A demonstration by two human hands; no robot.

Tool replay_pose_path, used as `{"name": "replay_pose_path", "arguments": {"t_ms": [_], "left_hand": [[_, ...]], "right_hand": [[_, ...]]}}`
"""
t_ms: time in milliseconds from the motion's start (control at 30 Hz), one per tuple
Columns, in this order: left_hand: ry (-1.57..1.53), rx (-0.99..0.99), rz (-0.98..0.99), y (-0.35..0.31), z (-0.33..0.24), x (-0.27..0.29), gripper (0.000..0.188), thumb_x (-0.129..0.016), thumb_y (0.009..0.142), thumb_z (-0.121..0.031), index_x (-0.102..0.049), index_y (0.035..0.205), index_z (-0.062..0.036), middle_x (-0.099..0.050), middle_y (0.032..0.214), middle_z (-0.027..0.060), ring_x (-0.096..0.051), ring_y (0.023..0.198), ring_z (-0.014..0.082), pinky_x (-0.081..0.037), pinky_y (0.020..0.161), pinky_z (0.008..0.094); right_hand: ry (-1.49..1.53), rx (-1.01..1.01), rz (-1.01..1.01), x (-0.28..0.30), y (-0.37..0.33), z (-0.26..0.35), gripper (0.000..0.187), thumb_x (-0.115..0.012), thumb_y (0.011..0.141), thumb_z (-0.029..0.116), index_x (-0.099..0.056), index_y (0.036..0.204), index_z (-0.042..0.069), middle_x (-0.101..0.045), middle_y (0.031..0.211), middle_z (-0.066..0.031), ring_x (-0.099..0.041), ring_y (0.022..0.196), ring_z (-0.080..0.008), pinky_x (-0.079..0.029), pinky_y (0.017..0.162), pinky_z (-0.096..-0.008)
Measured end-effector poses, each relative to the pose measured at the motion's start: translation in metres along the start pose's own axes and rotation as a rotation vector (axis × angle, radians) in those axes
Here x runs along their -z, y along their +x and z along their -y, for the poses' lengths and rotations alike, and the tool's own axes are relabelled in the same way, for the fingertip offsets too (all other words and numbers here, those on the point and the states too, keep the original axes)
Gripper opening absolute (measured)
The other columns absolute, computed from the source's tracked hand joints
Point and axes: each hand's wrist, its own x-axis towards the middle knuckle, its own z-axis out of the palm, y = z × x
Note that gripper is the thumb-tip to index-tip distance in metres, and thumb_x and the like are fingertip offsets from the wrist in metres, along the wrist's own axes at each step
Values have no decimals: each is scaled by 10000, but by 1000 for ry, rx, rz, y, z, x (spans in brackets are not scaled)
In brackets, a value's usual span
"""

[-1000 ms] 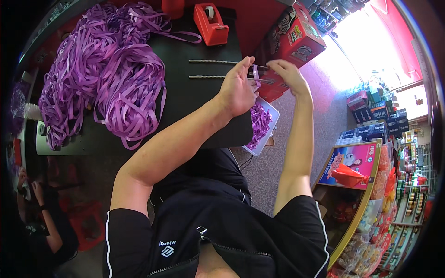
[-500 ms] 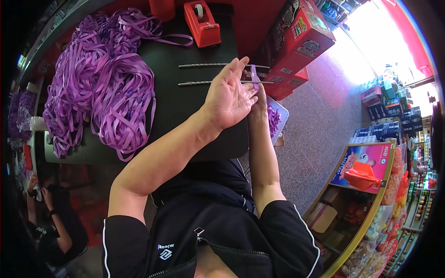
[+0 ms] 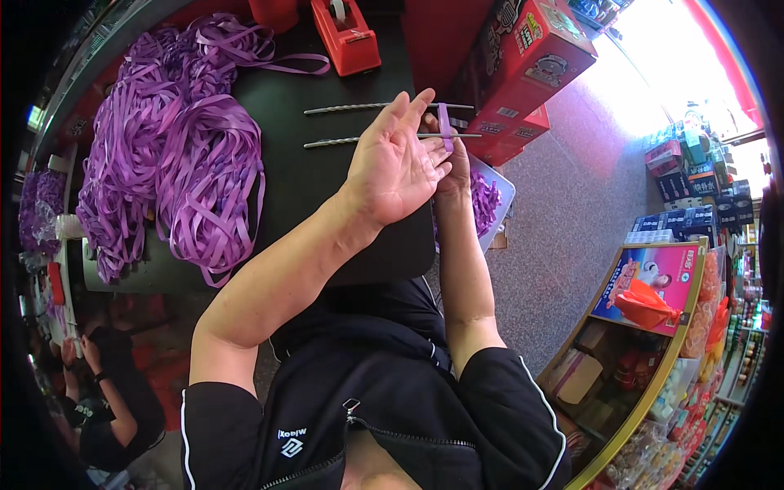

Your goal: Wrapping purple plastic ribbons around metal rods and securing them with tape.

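Note:
Two thin twisted metal rods (image 3: 333, 109) lie side by side, pointing left to right above the dark table (image 3: 282, 98). A narrow purple ribbon (image 3: 444, 119) crosses both near their right ends. My left hand (image 3: 394, 170) passes over the rods with its palm showing and its fingers stretched out, holding nothing. Beyond its fingertips my right hand (image 3: 456, 170) has its fingers bent around the ribbon by the rods; part of it is hidden behind the left. A big tangled heap of purple ribbon (image 3: 208, 171) covers the table's left side.
A red tape dispenser (image 3: 347, 41) stands at the table's far edge. Right of it are stacked red cartons (image 3: 527, 57). A pale tub (image 3: 508, 192) with purple ribbon pieces sits below my right hand. A glass-fronted cabinet (image 3: 592, 359) stands right; another person (image 3: 122, 400) is at lower left.
The whole view has shifted slightly, with the table moving left and up. Both hands stay by the rods in much the same pose, and the ribbon still crosses the rods.

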Motion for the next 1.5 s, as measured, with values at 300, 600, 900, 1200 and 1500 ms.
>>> {"name": "replay_pose_path", "arguments": {"t_ms": [300,600,900,1200,1500], "left_hand": [[-2,1,14,0,0,0,684,-406,957,-518,-142,1514,-221,165,1487,348,134,1428,402,78,1145,474],[-30,8,9,-1,0,-2,697,-428,948,-520,-167,1506,-195,134,1491,352,131,1430,393,84,1146,471],[-13,33,13,-4,-3,-2,772,-452,927,-540,-121,1507,-153,95,1502,341,65,1437,391,41,1159,463],[27,22,-74,-4,-3,-7,761,-456,907,-577,-192,1481,-154,-101,1471,337,-200,1366,388,-115,1150,470],[20,23,-81,-4,-2,-7,694,-454,891,-609,-335,1410,-163,-361,1309,268,-397,1176,325,-228,1097,434]], "right_hand": [[-170,-43,-188,-12,-8,16,209,-570,906,173,-607,1038,16,-672,950,-158,-677,814,-241,-580,722,-384],[-548,-321,-363,-49,0,74,166,-599,875,185,-661,897,33,-686,870,-120,-661,795,-236,-530,748,-388],[-854,-239,-546,-87,-9,90,236,-556,903,228,-683,920,30,-692,860,-57,-597,743,-143,-456,693,-285],[-1346,-75,-768,-101,-19,87,409,-656,826,434,-730,865,34,-625,736,9,-532,716,-88,-388,665,-239],[-1666,65,-569,-124,-16,73,491,-687,788,502,-732,862,19,-669,884,-97,-573,932,-171,-406,862,-297]]}}
